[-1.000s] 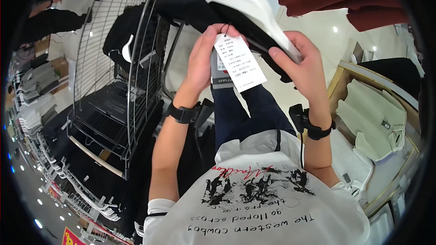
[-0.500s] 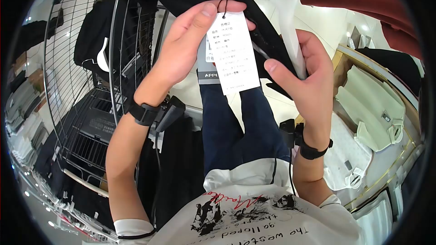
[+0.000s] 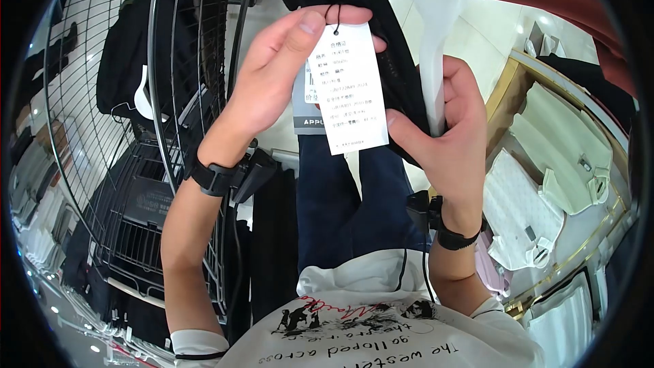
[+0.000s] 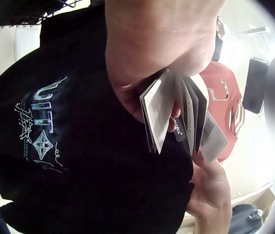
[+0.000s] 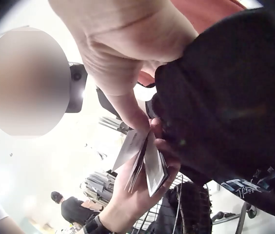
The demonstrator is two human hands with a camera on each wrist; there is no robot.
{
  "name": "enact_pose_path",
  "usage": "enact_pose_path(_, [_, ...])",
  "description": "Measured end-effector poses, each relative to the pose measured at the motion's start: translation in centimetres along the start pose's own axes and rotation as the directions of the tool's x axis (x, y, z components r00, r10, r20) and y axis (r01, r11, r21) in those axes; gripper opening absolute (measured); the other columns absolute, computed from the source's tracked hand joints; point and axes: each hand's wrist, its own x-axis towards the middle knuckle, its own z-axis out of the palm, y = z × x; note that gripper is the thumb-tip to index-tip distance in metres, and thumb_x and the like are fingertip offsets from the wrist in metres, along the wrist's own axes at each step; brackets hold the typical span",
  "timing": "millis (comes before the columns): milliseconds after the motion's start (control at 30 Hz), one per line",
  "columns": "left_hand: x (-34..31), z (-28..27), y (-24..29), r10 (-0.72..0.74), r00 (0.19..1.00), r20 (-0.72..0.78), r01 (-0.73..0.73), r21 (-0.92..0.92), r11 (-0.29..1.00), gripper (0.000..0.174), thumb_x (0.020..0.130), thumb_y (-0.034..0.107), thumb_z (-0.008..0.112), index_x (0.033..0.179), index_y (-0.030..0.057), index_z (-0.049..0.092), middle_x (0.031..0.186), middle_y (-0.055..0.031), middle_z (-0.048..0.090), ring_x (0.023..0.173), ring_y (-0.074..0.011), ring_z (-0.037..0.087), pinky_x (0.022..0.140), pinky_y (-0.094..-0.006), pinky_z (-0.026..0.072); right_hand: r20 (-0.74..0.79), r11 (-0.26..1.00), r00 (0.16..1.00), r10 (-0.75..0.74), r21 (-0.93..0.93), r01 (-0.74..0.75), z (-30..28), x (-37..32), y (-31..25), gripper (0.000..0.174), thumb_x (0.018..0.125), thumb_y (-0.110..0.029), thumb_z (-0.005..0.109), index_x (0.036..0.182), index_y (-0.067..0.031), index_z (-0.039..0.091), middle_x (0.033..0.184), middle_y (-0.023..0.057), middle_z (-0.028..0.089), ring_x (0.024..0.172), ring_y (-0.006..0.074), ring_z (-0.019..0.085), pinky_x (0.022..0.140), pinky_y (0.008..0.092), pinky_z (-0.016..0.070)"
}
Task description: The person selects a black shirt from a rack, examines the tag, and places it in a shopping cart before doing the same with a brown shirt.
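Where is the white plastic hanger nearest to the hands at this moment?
In the head view, the hanger is above and right of centre, in the right hand, between the black fabric garment and the dark red fabric garment.

Pale, glossy tiles with thin joints make up the floor point(image 3: 494, 44). Along the left stands a dark wire shopping cart point(image 3: 152, 61), with black clothing point(image 3: 126, 54) and a white hanger point(image 3: 142, 99) inside. Beyond it, the curved edge of the view shows grey and white garments point(image 3: 42, 215) packed in rows, too small to make out singly. On the right, a display case point(image 3: 503, 82) with a tan and gold-coloured edge contains a pale green garment point(image 3: 569, 140) and a white one. Small bright spots of light dot the lower left, and the right wrist view's surroundings are washed out nearly white.
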Motion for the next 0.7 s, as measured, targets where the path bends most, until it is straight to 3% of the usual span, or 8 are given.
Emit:
enact_pose_path(267, [0.3,-0.7,-1.7,-0.02,1.0,-0.014,0.02,-0.041,0.999,0.053,0.104,0.041,0.036,0.128,-0.003,0.052,0.111,-0.0203,0.067,0.088,-0.017,0.069,0.077,-0.0284,0.0574,0.022,0.999,0.999,0.026,-0.03,-0.025,0.6,0.4,1.1,0.058,0.068,-0.002,0.08,0.116,0.0015,0.048,0.105,0.0094,0.062,0.099,0.0137,0.06,0.09,0.0267,0.0456])
enact_pose_path(600, [0.2,-0.9,-2.6,-0.005,1.0,-0.013,0.004,-0.053,0.999,0.051,0.105,0.039,0.036,0.125,-0.0049,0.053,0.113,-0.0213,0.066,0.084,-0.0158,0.068,0.073,-0.0274,0.0574,-0.005,0.999,0.999,0.031,-0.033,-0.031,0.7,0.6,2.3,0.063,0.065,-0.005,0.085,0.116,0.0002,0.049,0.106,0.007,0.061,0.099,0.0134,0.059,0.09,0.0273,0.0454])
enact_pose_path(700, [0.2,-0.4,-2.9,-0.034,0.999,-0.041,0.032,-0.053,0.998,0.058,0.105,0.044,0.035,0.115,-0.0058,0.062,0.103,-0.0157,0.069,0.088,-0.0149,0.067,0.078,-0.0269,0.0546,-0.024,1.0,1.0,0.0,-0.015,0.0,0.9,0.4,1.9,0.06,0.067,-0.005,0.084,0.116,0.0001,0.049,0.106,0.0068,0.062,0.1,0.0134,0.059,0.09,0.0274,0.0455])
